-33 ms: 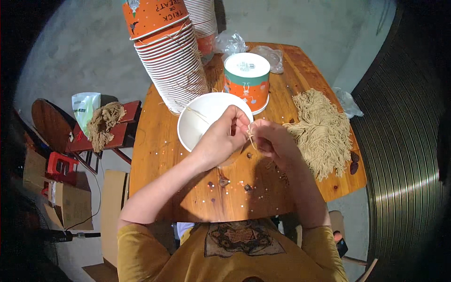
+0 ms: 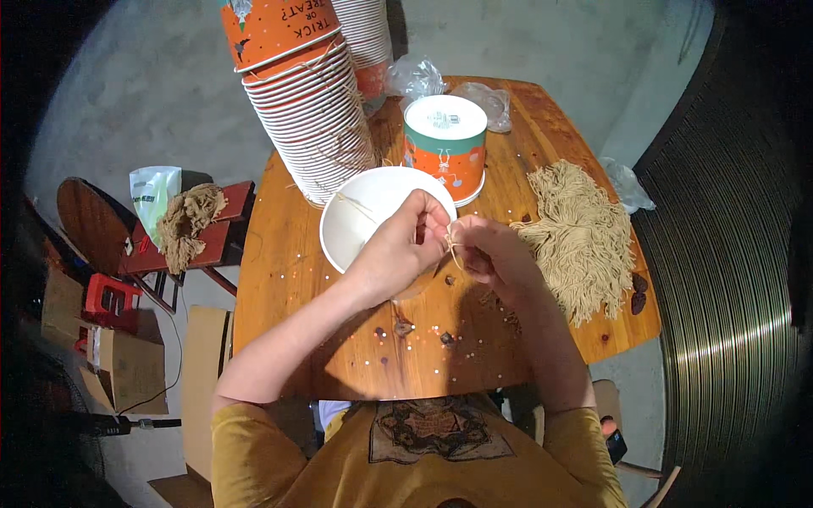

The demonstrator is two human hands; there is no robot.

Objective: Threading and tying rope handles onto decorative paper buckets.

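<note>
Over the table's middle, my left hand (image 2: 405,241) pinches a thin tan cord (image 2: 455,252) between thumb and fingertips. My right hand (image 2: 498,252), fingers curled, grips the same cord from the other side, and a small loop of it hangs between the two hands. Just behind my left hand, a white paper bucket (image 2: 345,222) lies tilted with its open mouth towards me; a strand of cord shows inside it. To the right of my right hand lies a thick bundle of tan cords (image 2: 583,241). Whether the held cord is knotted is too small to tell.
A tall leaning stack of paper buckets (image 2: 309,118) rises at the back left. An upside-down orange and green bucket (image 2: 445,157) stands behind the white one. Crumpled clear plastic bags (image 2: 415,78) lie at the far edge. Small white specks dot the wooden tabletop (image 2: 356,364).
</note>
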